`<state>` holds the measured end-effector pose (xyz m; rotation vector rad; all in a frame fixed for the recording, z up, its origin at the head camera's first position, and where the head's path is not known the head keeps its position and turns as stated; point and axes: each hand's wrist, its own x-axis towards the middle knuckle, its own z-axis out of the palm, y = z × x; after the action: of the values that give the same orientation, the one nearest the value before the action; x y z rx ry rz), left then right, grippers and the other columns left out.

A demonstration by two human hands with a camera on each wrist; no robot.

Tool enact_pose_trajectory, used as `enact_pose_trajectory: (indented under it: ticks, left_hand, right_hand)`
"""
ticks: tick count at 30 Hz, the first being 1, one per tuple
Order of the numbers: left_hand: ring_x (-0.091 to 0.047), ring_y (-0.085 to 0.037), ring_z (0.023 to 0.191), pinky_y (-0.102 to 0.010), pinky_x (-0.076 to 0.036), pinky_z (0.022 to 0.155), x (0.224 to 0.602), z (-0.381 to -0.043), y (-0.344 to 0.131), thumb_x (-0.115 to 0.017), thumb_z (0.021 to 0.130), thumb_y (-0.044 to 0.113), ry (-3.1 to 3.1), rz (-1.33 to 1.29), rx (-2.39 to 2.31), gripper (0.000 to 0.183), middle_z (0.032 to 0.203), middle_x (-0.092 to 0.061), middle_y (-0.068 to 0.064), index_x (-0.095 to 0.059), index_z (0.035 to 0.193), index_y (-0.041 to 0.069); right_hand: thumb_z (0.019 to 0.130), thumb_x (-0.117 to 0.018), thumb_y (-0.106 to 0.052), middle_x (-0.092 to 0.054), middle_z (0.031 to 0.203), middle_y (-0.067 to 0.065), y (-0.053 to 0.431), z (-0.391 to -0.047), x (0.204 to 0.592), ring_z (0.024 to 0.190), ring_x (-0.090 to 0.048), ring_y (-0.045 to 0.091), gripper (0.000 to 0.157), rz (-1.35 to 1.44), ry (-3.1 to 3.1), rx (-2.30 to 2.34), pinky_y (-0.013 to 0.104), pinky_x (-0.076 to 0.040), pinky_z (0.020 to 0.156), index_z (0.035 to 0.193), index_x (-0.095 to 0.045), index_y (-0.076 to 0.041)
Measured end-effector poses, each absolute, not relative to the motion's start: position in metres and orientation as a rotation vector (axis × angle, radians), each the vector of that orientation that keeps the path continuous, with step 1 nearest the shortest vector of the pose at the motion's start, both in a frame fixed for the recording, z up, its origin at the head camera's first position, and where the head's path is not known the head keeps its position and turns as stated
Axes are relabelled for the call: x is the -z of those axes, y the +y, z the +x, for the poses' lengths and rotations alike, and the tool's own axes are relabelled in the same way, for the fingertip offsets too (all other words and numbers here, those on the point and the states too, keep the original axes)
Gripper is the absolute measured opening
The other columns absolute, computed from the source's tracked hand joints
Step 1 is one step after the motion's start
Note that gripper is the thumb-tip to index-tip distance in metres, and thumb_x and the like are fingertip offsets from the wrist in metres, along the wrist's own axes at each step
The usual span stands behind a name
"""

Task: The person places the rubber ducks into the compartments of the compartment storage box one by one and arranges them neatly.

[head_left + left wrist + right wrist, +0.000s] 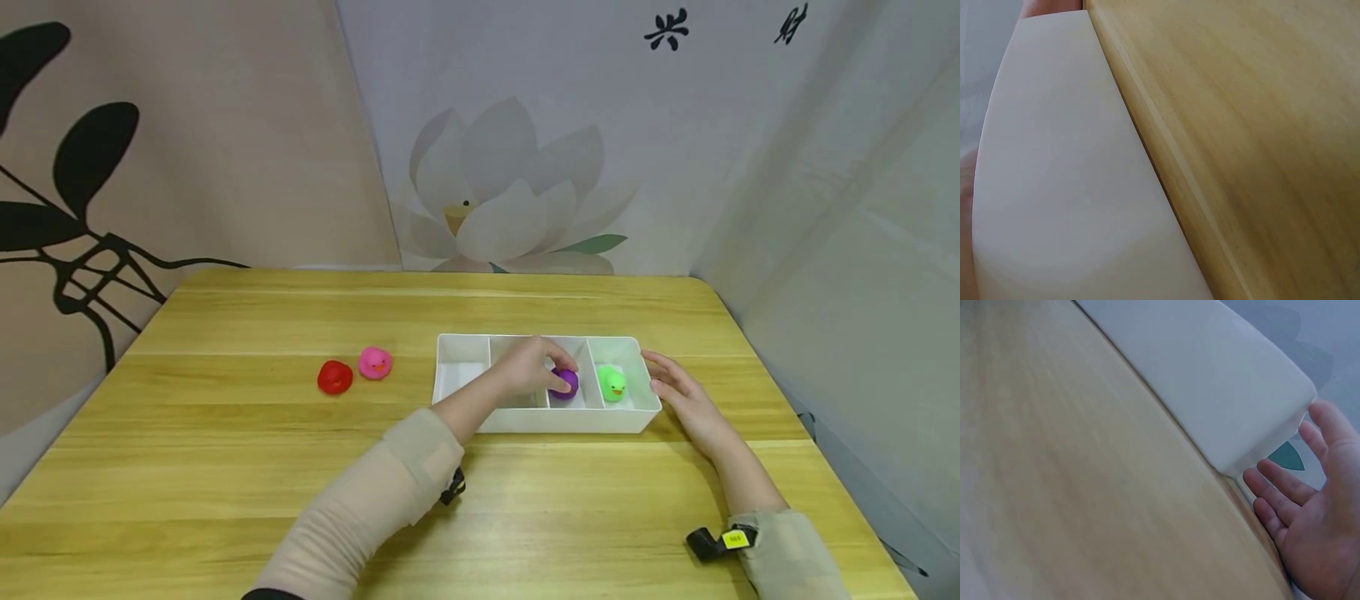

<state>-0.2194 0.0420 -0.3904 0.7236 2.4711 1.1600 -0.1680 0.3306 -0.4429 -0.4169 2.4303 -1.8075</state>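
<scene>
A white divided box [558, 421] lies on the table with its compartments in a row. My left hand [528, 367] reaches into the third compartment from the left and pinches a small round purple toy [566, 385] between thumb and fingers. In the rightmost compartment sits a green toy duck [612, 383]. My right hand [690, 404] is at the box's right end, its loosely bent fingers along the end wall; the right wrist view shows the thumb at the rim. The box's front wall [1066, 150] hides most of the left hand in the left wrist view.
Left of the box, a pink toy duck [375, 363] and a round red toy [335, 377] stand close together on the wooden table [225, 467]. Printed cloth [540, 75] hangs behind the table's far edge.
</scene>
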Motion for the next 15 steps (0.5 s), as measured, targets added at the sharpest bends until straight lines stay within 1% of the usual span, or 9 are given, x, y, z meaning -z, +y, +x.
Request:
enact_pose_trajectory:
  ticks: [2,5,11,13,15]
  left_hand:
    - [-0.057,-0.011,0.1,-0.03,-0.042,0.093,0.3895,-0.2192,0.0429,-0.079,0.079,0.011,2.471,0.71,-1.153,0.022,0.098,-0.068,0.008,-0.076,0.101,0.015]
    - [-0.057,-0.01,0.097,-0.029,-0.042,0.09,0.3893,-0.2196,0.045,-0.08,0.079,0.011,2.482,0.695,-1.129,0.022,0.096,-0.068,0.009,-0.076,0.1,0.016]
    - [-0.056,-0.01,0.088,-0.027,-0.042,0.084,0.3887,-0.22,0.0492,-0.082,0.076,0.012,2.544,0.685,-1.038,0.021,0.088,-0.066,0.009,-0.076,0.095,0.017]
    - [-0.056,-0.01,0.087,-0.027,-0.042,0.084,0.3876,-0.2197,0.0498,-0.082,0.076,0.012,2.554,0.679,-1.014,0.02,0.087,-0.066,0.009,-0.076,0.094,0.017]
    - [-0.057,-0.01,0.087,-0.027,-0.043,0.084,0.3866,-0.2195,0.0499,-0.082,0.076,0.011,2.556,0.674,-1.005,0.02,0.087,-0.067,0.008,-0.076,0.093,0.016]
  right_hand:
    - [0.104,-0.042,-0.015,-0.046,0.13,0.0,0.331,-0.168,0.4429,0.116,-0.045,0.004,0.046,-0.423,2.431,1.81,0.016,-0.039,0.09,0.148,-0.031,-0.005]
    - [0.104,-0.042,-0.014,-0.046,0.131,0.002,0.3314,-0.1677,0.4428,0.116,-0.046,0.004,0.046,-0.425,2.438,1.81,0.016,-0.039,0.09,0.147,-0.031,-0.004]
    - [0.104,-0.042,-0.015,-0.045,0.133,0.013,0.331,-0.1673,0.4432,0.116,-0.046,0.004,0.047,-0.424,2.446,1.802,0.017,-0.039,0.09,0.147,-0.031,-0.004]
    - [0.104,-0.042,-0.015,-0.044,0.134,0.015,0.3307,-0.1671,0.4434,0.116,-0.045,0.004,0.047,-0.42,2.444,1.799,0.017,-0.039,0.09,0.148,-0.031,-0.005]
    - [0.104,-0.042,-0.016,-0.042,0.136,0.019,0.3301,-0.167,0.4431,0.116,-0.045,0.004,0.047,-0.412,2.443,1.795,0.017,-0.038,0.09,0.148,-0.03,-0.005]
